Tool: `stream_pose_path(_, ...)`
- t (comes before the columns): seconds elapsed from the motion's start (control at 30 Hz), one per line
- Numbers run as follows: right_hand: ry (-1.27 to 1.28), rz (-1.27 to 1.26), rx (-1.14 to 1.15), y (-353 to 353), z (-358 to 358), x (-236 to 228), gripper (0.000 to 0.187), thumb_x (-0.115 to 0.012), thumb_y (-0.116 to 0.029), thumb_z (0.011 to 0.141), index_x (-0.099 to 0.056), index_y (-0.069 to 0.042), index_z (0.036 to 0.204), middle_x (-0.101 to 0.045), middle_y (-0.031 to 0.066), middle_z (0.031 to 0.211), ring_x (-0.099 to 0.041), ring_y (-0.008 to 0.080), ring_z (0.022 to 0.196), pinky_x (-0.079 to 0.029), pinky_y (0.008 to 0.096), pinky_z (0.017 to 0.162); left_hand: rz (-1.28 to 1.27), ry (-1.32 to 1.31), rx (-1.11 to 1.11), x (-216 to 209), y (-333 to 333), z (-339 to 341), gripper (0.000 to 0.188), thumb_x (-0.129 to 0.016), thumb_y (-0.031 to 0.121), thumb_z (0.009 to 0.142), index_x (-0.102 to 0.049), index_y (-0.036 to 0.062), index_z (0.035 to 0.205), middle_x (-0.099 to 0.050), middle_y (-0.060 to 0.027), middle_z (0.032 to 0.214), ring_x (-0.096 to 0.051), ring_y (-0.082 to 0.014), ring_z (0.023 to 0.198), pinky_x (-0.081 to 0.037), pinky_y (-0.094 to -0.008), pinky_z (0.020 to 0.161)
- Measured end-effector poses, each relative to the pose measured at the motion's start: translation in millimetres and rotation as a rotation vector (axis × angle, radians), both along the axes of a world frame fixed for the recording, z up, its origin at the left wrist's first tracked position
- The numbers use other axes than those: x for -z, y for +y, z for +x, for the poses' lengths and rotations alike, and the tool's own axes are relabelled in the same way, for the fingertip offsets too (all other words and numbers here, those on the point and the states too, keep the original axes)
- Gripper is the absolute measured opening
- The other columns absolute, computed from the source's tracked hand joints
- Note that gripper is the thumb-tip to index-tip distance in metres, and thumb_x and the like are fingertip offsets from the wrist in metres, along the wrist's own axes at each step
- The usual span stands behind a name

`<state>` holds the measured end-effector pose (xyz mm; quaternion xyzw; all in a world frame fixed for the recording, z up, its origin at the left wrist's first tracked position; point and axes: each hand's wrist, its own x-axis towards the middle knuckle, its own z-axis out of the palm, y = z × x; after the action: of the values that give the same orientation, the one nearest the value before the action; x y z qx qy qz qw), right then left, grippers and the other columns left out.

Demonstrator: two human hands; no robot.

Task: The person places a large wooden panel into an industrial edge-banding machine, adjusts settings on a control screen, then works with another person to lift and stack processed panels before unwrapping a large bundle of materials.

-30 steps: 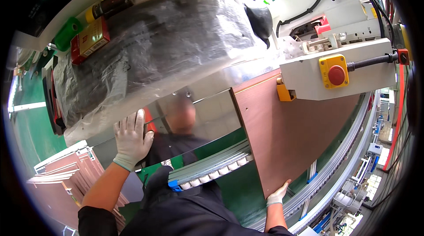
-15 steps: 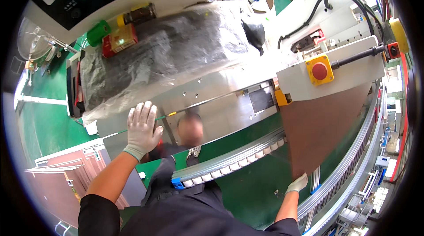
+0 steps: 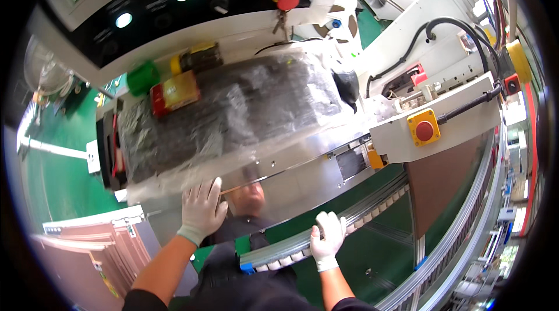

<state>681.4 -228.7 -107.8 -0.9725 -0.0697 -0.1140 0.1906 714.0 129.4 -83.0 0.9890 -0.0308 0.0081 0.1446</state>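
Note:
My left hand (image 3: 202,209), in a pale glove, lies with fingers stretched out on the shiny metal tabletop (image 3: 291,194). Its fingertips reach the edge of a clear plastic sheet (image 3: 227,162) spread over a dark surface. A thin orange strip (image 3: 234,187) shows beside them. My right hand (image 3: 329,238), gloved too, is over the curved roller rail (image 3: 297,243), thumb apart and fingers loosely bent, with no object visible in it. Whether it touches the rail I cannot tell. A flat brown panel (image 3: 448,186) is at the right, beneath the white machine arm, apart from both hands.
A red-and-yellow box (image 3: 174,93), a green roll (image 3: 142,78) and a yellow-ended cylinder (image 3: 197,59) lie at the sheet's far left. A red emergency button (image 3: 424,131) sits on the machine arm (image 3: 396,136). Brown panels (image 3: 75,264) stand at lower left.
My right hand has left the brown panel and come left to the roller rail. The panel is now farther right. My left hand stays on the tabletop; the view has shifted.

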Motion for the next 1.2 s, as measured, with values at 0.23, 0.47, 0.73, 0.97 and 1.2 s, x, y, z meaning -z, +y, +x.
stream_pose_path(0.23, 0.017, 0.135, 0.042, -10.2, -0.4, 7.1, 0.015, -0.065, -0.023, 0.086, -0.075, -0.014, 0.092, -0.073, 0.0052, 0.091, -0.069, 0.0268, 0.090, -0.045, 0.0461, 0.100, 0.046, 0.058, 0.007, 19.9, 2.4, -5.7, 0.062, -0.062, 0.035, 0.079, -0.058, 0.0022, 0.131, -0.063, -0.0131, 0.118, -0.057, -0.0336, 0.102, -0.040, -0.0505, 0.087)
stream_pose_path(0.47, 0.015, 0.174, 0.051, -9.2, -3.6, 8.3, 0.017, -0.063, -0.026, 0.088, -0.075, -0.014, 0.087, -0.072, 0.0049, 0.088, -0.068, 0.0264, 0.088, -0.045, 0.0457, 0.101, 0.057, 0.061, 0.014, 15.5, 4.3, -4.1, 0.063, -0.065, 0.036, 0.077, -0.059, 0.0031, 0.131, -0.062, -0.0127, 0.119, -0.057, -0.0333, 0.104, -0.040, -0.0507, 0.087)
stream_pose_path(0.73, -0.051, 0.190, 0.037, -15.1, -6.4, 11.4, 0.009, -0.065, -0.020, 0.084, -0.072, -0.016, 0.087, -0.072, 0.0023, 0.088, -0.066, 0.0252, 0.089, -0.043, 0.0460, 0.102, -0.025, -0.022, 0.015, -9.0, -2.5, 2.6, 0.059, -0.065, 0.034, 0.079, -0.059, 0.0047, 0.129, -0.055, -0.0166, 0.137, -0.050, -0.0355, 0.128, -0.035, -0.0529, 0.110)
stream_pose_path(0.97, 0.099, 0.035, 0.022, -10.3, -12.0, 11.9, 0.010, -0.068, -0.022, 0.086, -0.071, -0.014, 0.084, -0.072, 0.0035, 0.088, -0.065, 0.0255, 0.091, -0.042, 0.0456, 0.100, -0.021, -0.246, 0.032, 4.3, 3.1, -14.1, 0.057, -0.062, 0.032, 0.087, -0.055, 0.0062, 0.137, -0.051, -0.0163, 0.147, -0.043, -0.0347, 0.140, -0.031, -0.0531, 0.117)
stream_pose_path(1.2, 0.372, -0.106, -0.199, 5.8, -18.3, 0.7, 0.043, -0.066, -0.045, 0.089, -0.069, -0.008, 0.068, -0.066, 0.0167, 0.068, -0.066, 0.0400, 0.066, -0.051, 0.0499, 0.064, 0.000, -0.167, -0.119, 6.3, 3.5, -71.9, 0.061, -0.056, 0.037, 0.094, -0.046, 0.0073, 0.146, -0.042, -0.0159, 0.154, -0.034, -0.0369, 0.146, -0.025, -0.0540, 0.120)
